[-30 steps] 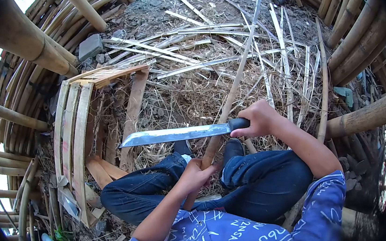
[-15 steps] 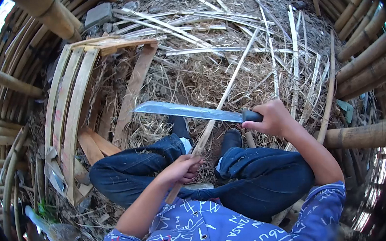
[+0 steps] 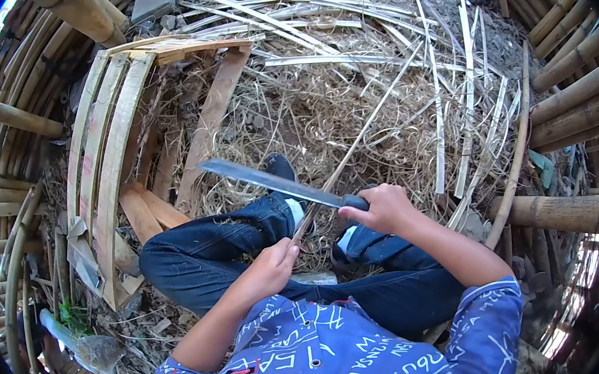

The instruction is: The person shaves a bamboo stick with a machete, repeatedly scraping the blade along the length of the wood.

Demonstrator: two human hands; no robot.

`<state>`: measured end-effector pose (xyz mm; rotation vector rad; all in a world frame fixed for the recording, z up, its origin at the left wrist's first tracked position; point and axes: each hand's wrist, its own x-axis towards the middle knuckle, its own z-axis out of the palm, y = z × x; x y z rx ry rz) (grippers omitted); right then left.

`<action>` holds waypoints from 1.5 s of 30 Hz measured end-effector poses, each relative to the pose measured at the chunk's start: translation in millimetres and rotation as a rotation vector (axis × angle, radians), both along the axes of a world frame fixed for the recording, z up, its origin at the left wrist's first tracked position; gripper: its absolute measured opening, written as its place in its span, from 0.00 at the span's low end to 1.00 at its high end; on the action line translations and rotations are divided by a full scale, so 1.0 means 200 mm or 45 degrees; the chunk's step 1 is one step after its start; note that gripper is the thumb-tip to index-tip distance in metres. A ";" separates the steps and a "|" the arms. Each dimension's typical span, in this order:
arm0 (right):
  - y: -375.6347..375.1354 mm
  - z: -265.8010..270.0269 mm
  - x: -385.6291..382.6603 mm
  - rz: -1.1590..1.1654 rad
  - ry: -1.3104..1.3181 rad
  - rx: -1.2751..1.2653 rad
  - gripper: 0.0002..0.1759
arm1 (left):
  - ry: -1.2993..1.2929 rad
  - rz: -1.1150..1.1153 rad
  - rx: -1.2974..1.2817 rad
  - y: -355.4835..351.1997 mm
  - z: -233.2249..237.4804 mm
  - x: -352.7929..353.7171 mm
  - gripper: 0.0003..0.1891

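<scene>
My right hand is closed around the dark handle of a machete. Its long blade points up and to the left, crossing over a thin bamboo strip just ahead of my left hand. That strip runs from the lap away to the upper right, over the shavings. My left hand grips its near end, fingers wrapped round it beside the knee. Below the blade, one dark shoe shows between the bent legs in blue jeans.
A slatted wooden crate lies on its side at the left. Curly shavings and many split bamboo strips cover the ground ahead. Bamboo poles enclose both sides. A grey block rests at the back left.
The machete and my right hand have come down and left, closer to my left hand, and the blade slants more steeply. The bamboo strip has rolled to a narrower side.
</scene>
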<state>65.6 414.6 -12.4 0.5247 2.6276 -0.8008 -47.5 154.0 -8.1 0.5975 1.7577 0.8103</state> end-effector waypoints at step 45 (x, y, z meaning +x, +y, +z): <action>0.34 -0.43 -0.03 -0.526 -0.050 0.242 0.40 | -0.117 -0.046 -0.267 -0.32 0.18 -0.02 0.12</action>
